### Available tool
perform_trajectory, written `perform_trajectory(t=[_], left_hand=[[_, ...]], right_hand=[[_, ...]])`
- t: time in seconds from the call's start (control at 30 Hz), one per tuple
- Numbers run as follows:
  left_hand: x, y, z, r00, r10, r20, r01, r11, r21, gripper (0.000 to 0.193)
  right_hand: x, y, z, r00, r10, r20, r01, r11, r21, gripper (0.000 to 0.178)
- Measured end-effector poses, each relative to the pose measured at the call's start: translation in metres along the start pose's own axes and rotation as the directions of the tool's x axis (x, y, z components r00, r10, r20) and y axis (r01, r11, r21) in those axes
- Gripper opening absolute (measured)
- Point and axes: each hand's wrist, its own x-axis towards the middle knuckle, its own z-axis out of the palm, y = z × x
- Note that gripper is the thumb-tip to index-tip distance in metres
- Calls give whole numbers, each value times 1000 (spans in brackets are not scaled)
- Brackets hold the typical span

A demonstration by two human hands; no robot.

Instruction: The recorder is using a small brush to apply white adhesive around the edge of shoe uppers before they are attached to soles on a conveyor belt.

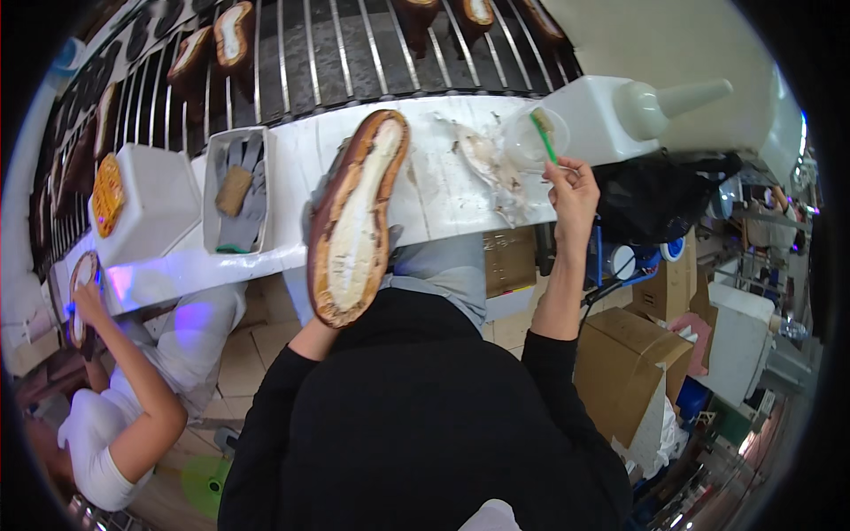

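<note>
"What's on your remote feed?"
"I see the brown shoe point(359, 221), sole up, across the white bench point(427, 211)'s near edge; the left hand point(395, 235) grips it, mostly hidden behind."
"And the right hand point(575, 183)?"
"I see it pinching a green brush point(544, 137) at the clear cup point(517, 149), beside the white bottle point(602, 119)."
</note>
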Motion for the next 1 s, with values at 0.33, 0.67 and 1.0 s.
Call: perform_trajectory(t=[0.33,0.67,1.0], left_hand=[[14,-23,14,931,-168,324,-76,779,623,59],[27,-10,-3,858,440,266,-226,-142,964,56],[31,-15,-4,793,333,510,-306,-507,806,59]], right_hand=[[-104,-64,77,765,-250,593,342,939,-45,17],[-120,-49,88,761,-374,530,469,882,-51,14],[-90,-35,96,875,-267,404,381,895,-233,8]])
